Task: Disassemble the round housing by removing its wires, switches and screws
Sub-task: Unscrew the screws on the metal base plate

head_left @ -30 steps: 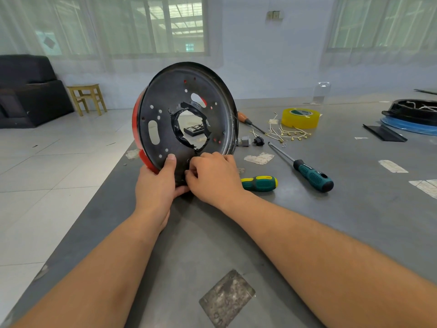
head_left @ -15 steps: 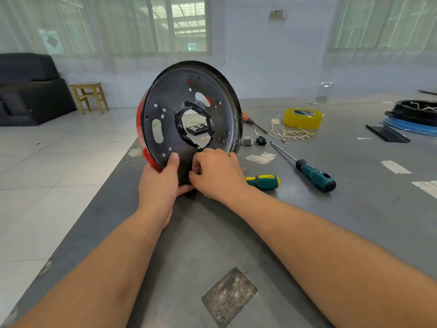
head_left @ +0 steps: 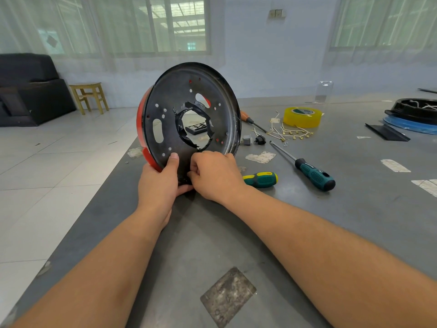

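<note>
The left hand (head_left: 157, 183) grips the lower rim of the upright round black metal housing with a red edge (head_left: 189, 114); beside it, the right hand (head_left: 216, 176) curls its fingers at that rim, pinching something too small to tell.

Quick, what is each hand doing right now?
Left hand: grips the lower rim of the round housing, thumb on its face.
Right hand: fingers curled at the housing's bottom edge; what they pinch is hidden.
</note>
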Demonstrator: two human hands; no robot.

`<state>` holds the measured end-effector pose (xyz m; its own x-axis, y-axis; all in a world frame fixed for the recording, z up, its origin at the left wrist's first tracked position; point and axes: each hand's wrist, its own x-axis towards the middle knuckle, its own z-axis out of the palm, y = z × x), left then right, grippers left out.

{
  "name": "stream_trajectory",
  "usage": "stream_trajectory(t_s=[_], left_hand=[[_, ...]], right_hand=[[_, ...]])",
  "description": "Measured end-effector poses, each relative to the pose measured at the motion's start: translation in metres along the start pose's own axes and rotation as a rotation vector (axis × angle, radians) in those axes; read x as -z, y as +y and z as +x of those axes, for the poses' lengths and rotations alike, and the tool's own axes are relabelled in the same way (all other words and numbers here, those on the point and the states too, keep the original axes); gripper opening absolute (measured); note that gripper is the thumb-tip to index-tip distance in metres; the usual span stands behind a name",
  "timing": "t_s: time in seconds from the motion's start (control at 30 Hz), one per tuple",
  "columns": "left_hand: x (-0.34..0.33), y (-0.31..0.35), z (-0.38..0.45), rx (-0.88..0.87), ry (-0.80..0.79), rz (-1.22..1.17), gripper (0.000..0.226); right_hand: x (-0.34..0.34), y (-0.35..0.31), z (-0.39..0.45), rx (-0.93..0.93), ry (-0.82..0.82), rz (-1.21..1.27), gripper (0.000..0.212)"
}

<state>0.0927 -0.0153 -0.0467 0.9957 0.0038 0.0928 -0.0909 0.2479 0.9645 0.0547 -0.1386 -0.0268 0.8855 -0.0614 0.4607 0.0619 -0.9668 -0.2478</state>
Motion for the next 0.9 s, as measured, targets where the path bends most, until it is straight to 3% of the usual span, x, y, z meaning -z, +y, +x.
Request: stream_trajectory(t_s=[0.23,0.47,0.9], left_hand=[[-0.001,0.0,0.0,-0.007,0.004,-0.003,0.006],[0.0,-0.003,0.002,-0.01,0.003,-0.012,0.006],[0.0,-0.003,0.004,-0.008,0.014,0.031,0.004]], right_hand=[[0.006,0.0,-0.001,-0.001,-0.053,0.061,0.009],[0.004,0.001,-0.002,-0.028,-0.051,0.05,0.03],[0.011,0.002,0.001,-0.021,-0.079,0.141,0.008]])
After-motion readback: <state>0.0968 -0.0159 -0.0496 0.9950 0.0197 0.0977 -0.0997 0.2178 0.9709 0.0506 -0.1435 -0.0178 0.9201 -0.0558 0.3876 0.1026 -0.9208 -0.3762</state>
